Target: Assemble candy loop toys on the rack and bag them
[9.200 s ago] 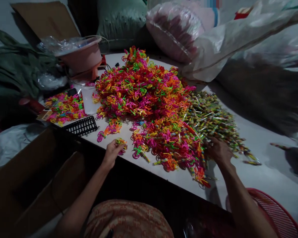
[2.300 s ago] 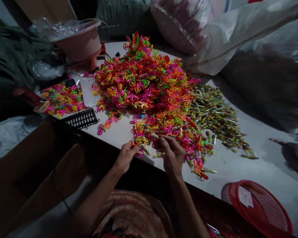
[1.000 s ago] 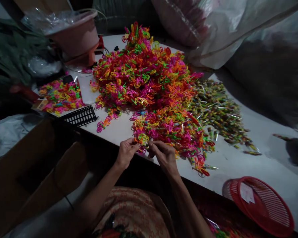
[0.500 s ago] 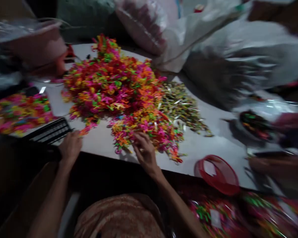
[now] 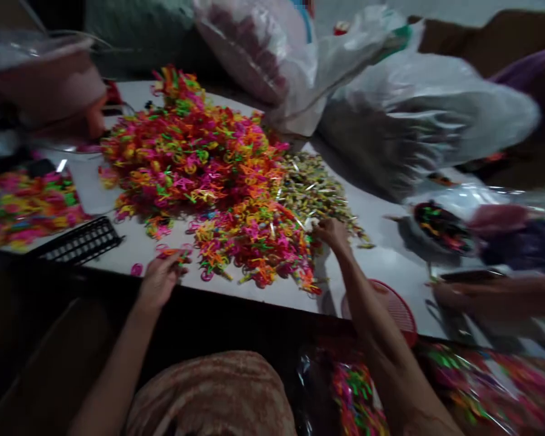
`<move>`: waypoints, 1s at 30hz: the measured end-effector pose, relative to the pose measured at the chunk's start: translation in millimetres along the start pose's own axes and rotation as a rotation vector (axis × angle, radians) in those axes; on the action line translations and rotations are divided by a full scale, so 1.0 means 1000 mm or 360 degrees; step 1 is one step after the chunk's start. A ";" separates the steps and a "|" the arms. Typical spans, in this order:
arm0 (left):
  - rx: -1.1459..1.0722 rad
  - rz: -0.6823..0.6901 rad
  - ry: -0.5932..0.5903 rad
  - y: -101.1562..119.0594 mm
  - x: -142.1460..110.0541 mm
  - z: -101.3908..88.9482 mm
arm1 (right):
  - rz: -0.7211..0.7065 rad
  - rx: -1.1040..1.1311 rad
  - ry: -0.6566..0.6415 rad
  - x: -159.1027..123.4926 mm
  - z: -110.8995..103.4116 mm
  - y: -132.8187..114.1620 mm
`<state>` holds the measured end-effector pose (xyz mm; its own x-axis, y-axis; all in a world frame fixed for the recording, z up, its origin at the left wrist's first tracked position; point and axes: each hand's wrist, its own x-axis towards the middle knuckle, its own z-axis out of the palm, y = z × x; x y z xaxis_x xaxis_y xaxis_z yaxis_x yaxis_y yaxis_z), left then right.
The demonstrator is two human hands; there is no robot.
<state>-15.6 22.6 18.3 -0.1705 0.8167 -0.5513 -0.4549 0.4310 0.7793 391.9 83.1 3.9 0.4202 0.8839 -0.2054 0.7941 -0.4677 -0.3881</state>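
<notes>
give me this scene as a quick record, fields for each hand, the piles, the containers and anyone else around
left hand: holding small bright plastic pieces above the table's near edge
right hand: at the stick pile; grip unclear
main pile: bright plastic pieces, left of the sticks
black rack: left of the left hand
red basket: partly behind the right forearm
pink tub: far left
other person: forearm at right
</notes>
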 end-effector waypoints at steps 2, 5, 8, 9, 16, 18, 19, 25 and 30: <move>-0.0035 0.0019 -0.0068 -0.006 -0.001 0.006 | 0.0098 -0.0116 0.0056 0.009 0.003 0.001; 0.0024 0.0076 -0.0184 -0.012 -0.003 0.008 | 0.0066 -0.0006 0.0357 0.002 0.003 -0.001; 0.0166 0.0120 -0.0330 -0.015 -0.007 0.004 | -0.0197 0.0567 0.0713 -0.033 -0.003 -0.016; 0.0222 0.0125 -0.0387 -0.015 -0.009 0.004 | -0.0307 0.0828 0.0711 -0.051 -0.003 -0.025; 0.0565 0.0068 -0.0798 -0.015 -0.027 0.011 | -0.0604 0.1585 -0.0604 -0.164 0.034 -0.115; 0.0559 0.0067 -0.0900 -0.017 -0.031 0.013 | -0.0584 0.1601 -0.0853 -0.170 0.050 -0.126; 0.0544 0.0075 -0.0929 -0.018 -0.032 0.012 | -0.0573 0.1619 -0.0928 -0.169 0.057 -0.129; 0.0483 -0.0012 -0.1045 -0.021 -0.035 0.006 | -0.0477 0.1825 -0.1153 -0.163 0.077 -0.127; 0.0412 -0.0139 -0.1130 -0.021 -0.036 0.004 | -0.0456 0.1900 -0.1216 -0.165 0.079 -0.125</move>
<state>3.2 -14.0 22.8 0.5000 0.7886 -0.3579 -0.2066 0.5100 0.8350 188.0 -4.5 15.3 -0.3235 0.9081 -0.2659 -0.1847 -0.3362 -0.9235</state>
